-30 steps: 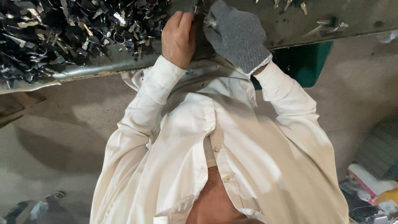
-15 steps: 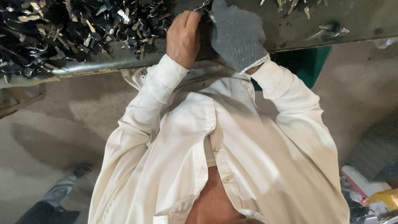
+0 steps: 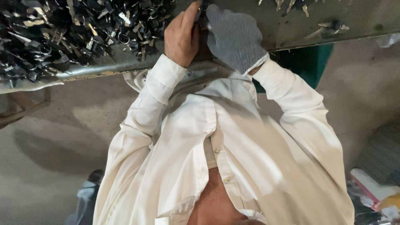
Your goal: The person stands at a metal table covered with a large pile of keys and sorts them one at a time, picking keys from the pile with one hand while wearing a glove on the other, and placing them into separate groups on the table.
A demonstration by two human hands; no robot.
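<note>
At the metal bench [image 3: 291, 29] edge, bare left hand [image 3: 182, 35] and gloved right hand [image 3: 233, 37] pinch one small dark part [image 3: 201, 6].

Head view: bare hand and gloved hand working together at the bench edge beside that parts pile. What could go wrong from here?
1. The left hand is bare right beside the pile of small metal parts, so pointed pieces could nick it; only the right hand wears a glove.
2. The pile sits up to the bench edge, so a nudge might spill parts to the floor.
3. What the hands grip is hidden, so a slip would be hard to spot.
</note>
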